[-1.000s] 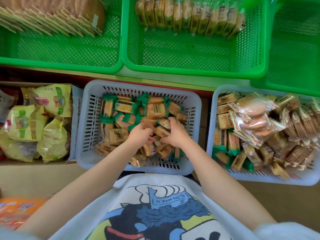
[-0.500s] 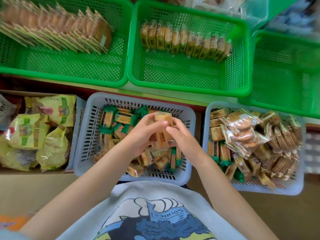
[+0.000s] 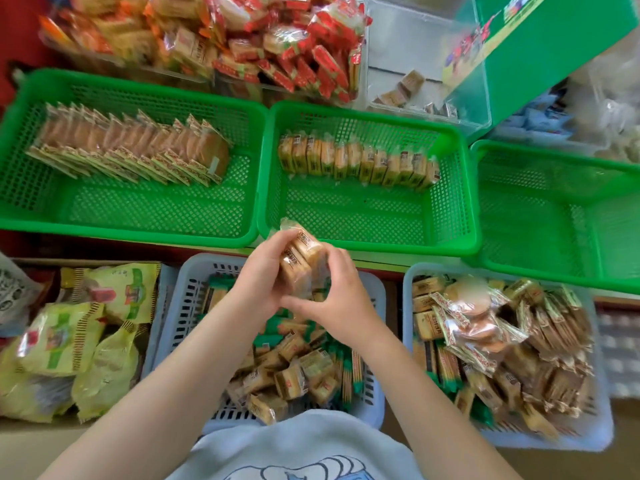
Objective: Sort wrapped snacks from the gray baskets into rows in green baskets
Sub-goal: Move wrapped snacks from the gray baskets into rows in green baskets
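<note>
Snacks (image 3: 302,259) raised to mid basket (image 3: 367,242) rim.

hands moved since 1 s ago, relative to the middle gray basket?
Yes. Both the left hand and right hand rose out of the pile in the middle gray basket toward its far rim, now gripping a stack of wrapped snacks near the middle green basket.

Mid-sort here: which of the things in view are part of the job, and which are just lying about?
In the job:
- stack of wrapped snacks, held by left hand and right hand
- middle gray basket
- right gray basket
- middle green basket, row started
- left green basket
- empty right green basket

Lying about:
- yellow bags
- red-wrapped snack heap
</note>
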### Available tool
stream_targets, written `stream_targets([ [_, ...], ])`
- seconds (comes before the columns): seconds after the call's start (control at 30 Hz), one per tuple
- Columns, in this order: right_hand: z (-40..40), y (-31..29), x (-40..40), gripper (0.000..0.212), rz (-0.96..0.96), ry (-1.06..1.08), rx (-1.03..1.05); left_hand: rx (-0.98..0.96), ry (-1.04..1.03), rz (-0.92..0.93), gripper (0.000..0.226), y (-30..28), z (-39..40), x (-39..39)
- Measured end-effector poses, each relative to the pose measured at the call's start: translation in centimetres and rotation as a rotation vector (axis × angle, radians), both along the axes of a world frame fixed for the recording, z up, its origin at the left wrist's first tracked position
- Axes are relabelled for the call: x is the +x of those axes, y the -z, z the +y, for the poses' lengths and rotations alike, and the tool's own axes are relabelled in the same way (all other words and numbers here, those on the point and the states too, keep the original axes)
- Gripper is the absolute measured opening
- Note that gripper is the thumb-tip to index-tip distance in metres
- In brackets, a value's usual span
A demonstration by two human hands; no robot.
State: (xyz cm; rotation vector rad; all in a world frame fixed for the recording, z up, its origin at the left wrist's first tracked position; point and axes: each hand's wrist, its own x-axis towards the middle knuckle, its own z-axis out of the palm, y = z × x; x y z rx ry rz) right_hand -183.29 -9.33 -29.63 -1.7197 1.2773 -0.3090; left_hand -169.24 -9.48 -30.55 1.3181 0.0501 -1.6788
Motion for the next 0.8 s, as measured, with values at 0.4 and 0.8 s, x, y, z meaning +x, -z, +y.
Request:
stream_targets([
  [0.4,-16.0,3.8,5.2,0.043,0.129,0.453,0.242,-0.226,0.706,-1.318,0.083,5.8,-5.4,7.2],
  [0.8,-20.5,11.9,11.9,0.057,0.029,0.656,0.527,-0.245,0.866,-1.271,0.115,7.5,-5.6,8.4],
])
